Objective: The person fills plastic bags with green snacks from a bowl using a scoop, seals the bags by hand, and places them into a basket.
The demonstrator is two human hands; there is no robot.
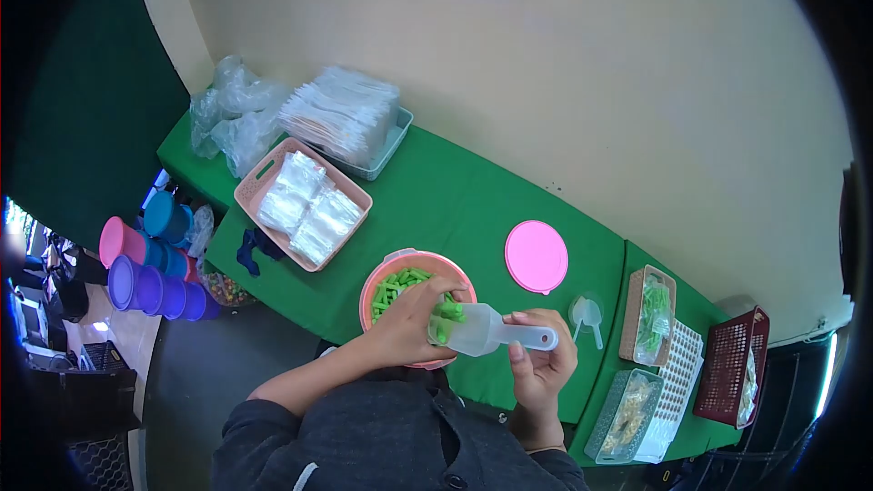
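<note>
My right hand (544, 365) grips the scoop (475, 331) handle, mouth aimed left. My left hand (405, 320) clasps that end, near the table's (455, 191) front edge.

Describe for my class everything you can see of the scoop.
The scoop is translucent, whitish and apparently plastic, with a wide bowl and a narrow handle with a hole near its end. Its mouth is over the pink tub, with green pieces in it. The left hand is at the mouth; the right hand holds the handle.
</note>
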